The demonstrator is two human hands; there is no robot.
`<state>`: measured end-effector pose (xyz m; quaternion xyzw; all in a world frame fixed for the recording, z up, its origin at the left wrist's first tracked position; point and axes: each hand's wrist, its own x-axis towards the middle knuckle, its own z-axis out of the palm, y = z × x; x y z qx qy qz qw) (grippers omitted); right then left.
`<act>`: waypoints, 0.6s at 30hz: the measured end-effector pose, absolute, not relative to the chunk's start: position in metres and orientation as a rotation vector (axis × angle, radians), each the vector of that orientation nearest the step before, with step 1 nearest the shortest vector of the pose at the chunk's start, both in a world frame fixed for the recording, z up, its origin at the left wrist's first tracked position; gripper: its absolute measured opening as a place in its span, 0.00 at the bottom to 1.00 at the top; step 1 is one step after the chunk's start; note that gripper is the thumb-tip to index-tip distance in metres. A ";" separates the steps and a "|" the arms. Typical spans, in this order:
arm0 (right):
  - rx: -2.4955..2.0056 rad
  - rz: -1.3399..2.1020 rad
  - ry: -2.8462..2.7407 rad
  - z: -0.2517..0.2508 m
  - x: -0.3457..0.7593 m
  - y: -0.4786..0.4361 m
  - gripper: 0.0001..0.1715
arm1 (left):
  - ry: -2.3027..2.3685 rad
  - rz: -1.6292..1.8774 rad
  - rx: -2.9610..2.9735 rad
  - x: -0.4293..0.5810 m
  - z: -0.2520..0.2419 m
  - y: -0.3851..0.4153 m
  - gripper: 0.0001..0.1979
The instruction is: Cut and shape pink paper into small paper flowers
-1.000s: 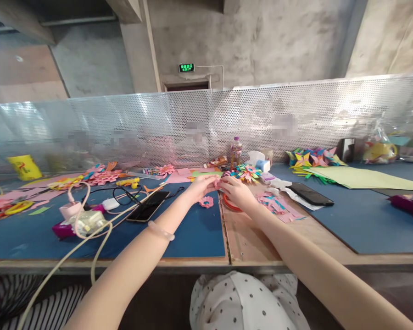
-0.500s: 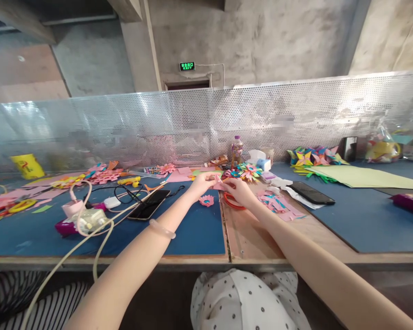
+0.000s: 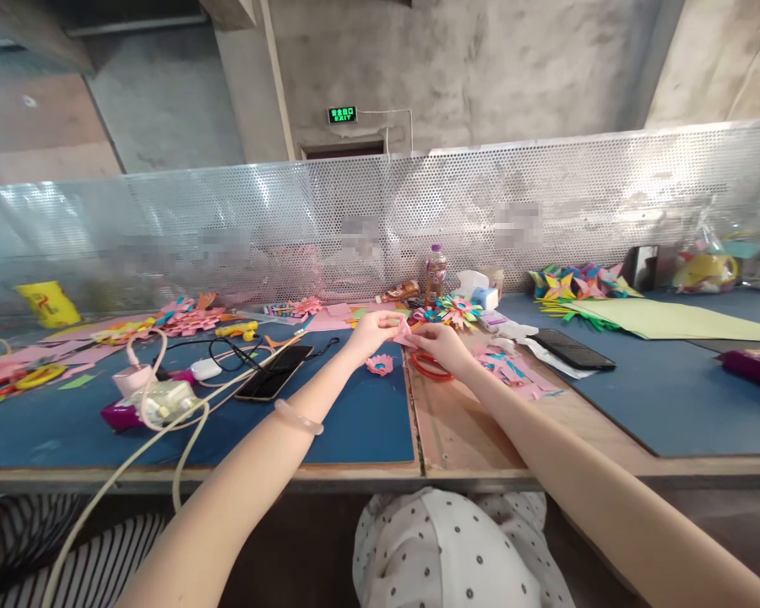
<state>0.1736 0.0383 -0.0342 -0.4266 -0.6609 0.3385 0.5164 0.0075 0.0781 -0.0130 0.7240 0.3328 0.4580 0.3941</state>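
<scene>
Between my two hands, above the table, is a small piece of pink paper (image 3: 404,332) that looks folded. My left hand (image 3: 372,334) pinches it from the left side, thumb and fingers together. From the right, my right hand (image 3: 442,344) grips its other edge with the fingertips. A pink paper flower (image 3: 380,364) with a blue centre lies on the blue mat just below my left hand. Under my right hand sit red-handled scissors (image 3: 431,366), partly hidden by it. Pink and blue paper scraps (image 3: 513,370) are spread right of that hand.
A phone (image 3: 274,372) and cables with a charger (image 3: 165,401) lie to the left. Another phone (image 3: 575,349) lies right, near green paper sheets (image 3: 677,319). A drink bottle (image 3: 436,274) and paper flowers (image 3: 459,312) stand behind my hands, before a perforated metal screen (image 3: 557,203).
The pink paper between my fingers has tilted up and shows more of its surface. My hands stay in nearly the same place; the whole view has shifted slightly.
</scene>
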 end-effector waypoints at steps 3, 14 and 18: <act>-1.036 0.819 -1.577 -0.032 0.173 0.036 0.18 | 0.822 1.159 1.837 0.008 -0.012 0.076 0.18; -0.938 0.958 -1.532 -0.035 0.173 0.038 0.14 | 0.902 1.152 1.915 0.011 -0.005 0.067 0.17; -0.904 1.035 -1.495 -0.035 0.172 0.037 0.15 | 0.872 1.141 1.924 0.012 -0.006 0.067 0.18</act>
